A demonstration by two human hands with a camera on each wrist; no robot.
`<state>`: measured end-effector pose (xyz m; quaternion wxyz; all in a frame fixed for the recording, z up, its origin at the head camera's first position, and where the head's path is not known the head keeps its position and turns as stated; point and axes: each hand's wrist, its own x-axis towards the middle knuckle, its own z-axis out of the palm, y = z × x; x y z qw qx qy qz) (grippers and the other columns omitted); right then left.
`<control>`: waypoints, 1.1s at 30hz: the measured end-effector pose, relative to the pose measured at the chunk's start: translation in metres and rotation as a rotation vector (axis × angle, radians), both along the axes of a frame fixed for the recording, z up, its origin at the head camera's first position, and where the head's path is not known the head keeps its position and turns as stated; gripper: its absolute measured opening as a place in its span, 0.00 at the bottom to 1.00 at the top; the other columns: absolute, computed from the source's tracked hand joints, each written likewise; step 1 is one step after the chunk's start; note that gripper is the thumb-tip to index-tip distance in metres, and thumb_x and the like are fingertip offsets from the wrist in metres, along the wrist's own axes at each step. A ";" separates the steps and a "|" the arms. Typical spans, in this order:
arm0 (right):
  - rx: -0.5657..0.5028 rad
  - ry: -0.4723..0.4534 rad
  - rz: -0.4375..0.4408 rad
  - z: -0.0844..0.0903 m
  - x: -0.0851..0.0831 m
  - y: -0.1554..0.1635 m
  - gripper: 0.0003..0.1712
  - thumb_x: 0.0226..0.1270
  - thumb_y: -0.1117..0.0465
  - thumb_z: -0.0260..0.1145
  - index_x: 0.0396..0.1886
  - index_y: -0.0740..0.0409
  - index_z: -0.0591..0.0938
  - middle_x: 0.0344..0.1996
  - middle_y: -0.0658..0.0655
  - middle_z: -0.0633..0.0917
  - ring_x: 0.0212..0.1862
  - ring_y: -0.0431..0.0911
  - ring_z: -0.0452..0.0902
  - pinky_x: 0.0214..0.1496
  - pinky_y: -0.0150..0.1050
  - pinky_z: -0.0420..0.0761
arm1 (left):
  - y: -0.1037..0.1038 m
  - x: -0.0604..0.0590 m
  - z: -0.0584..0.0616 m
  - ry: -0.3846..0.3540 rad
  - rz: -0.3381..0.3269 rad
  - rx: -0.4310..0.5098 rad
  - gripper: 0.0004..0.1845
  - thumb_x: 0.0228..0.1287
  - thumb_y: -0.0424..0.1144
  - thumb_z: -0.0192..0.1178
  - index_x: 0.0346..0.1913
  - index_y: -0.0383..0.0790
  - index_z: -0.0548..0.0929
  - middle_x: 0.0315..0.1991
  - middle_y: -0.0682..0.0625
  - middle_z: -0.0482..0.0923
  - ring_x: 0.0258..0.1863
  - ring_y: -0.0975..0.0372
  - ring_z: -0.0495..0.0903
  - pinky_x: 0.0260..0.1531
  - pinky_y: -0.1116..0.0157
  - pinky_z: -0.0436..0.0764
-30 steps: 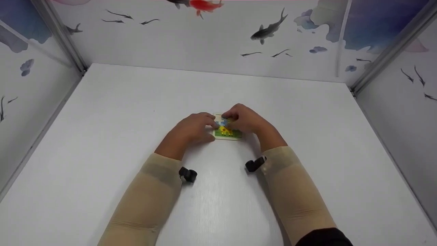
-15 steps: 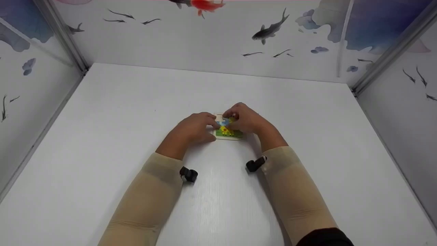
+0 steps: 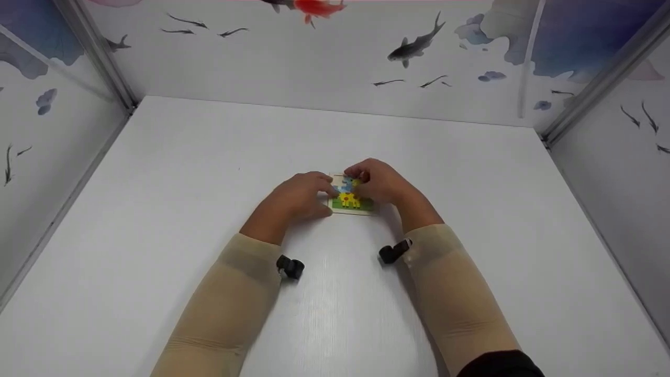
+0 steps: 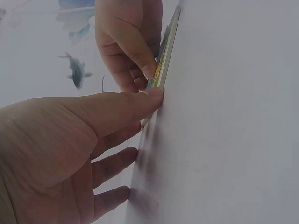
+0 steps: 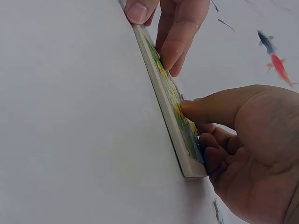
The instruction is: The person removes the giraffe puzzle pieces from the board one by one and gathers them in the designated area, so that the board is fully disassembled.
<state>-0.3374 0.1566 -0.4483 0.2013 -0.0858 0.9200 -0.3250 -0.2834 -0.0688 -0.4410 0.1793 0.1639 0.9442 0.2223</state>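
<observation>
I find the puzzle board (image 3: 352,212) lying on the white tabletop (image 3: 235,136), just toward three o'clock of the centre of my head view, with twelve pointing at the back wall (image 3: 314,65). It has a pale rim and carries a yellow giraffe picture (image 3: 348,200) over green ground, with blue above and a pale patch near ten o'clock. The left hand (image 3: 303,195) comes in from eight o'clock with its fingers spread: the thumb touches the board's near corner at about seven, the forefinger reaches its nine o'clock side, and my left wrist view shows other fingertips resting on the tabletop. The right hand (image 3: 384,183) arches over from four o'clock; its thumb presses the coloured surface toward two, its other fingers bend in near the far rim, and I cannot tell whether a piece is pinched between them. In my right wrist view a thin coloured item (image 5: 217,212), too small to identify, sits near six o'clock. Beige sleeves (image 3: 220,303) cover both forearms, each with a black wrist camera (image 3: 290,267) on its inner side. A dark fish (image 3: 416,46) is printed on the back wall near one o'clock.
</observation>
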 end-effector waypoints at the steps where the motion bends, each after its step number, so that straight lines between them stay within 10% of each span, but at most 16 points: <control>1: 0.000 -0.004 -0.006 0.000 0.000 0.000 0.26 0.74 0.61 0.70 0.69 0.42 0.83 0.56 0.52 0.81 0.58 0.51 0.75 0.63 0.45 0.82 | 0.000 0.000 0.000 0.003 -0.002 0.000 0.25 0.70 0.46 0.72 0.69 0.59 0.85 0.81 0.57 0.68 0.84 0.54 0.61 0.84 0.48 0.62; 24: 0.003 0.018 -0.091 0.003 0.000 0.001 0.13 0.73 0.60 0.71 0.52 0.40 0.90 0.51 0.51 0.85 0.56 0.50 0.79 0.63 0.44 0.85 | 0.003 0.002 0.003 -0.016 0.037 -0.003 0.26 0.70 0.47 0.72 0.70 0.59 0.84 0.81 0.59 0.68 0.85 0.55 0.60 0.85 0.49 0.61; 33: -0.214 0.006 -0.195 0.023 0.000 0.031 0.14 0.77 0.55 0.71 0.58 0.44 0.89 0.56 0.49 0.87 0.59 0.51 0.81 0.66 0.48 0.84 | 0.002 -0.001 -0.001 -0.018 0.026 -0.006 0.26 0.70 0.47 0.71 0.70 0.60 0.84 0.81 0.58 0.68 0.85 0.55 0.60 0.85 0.48 0.61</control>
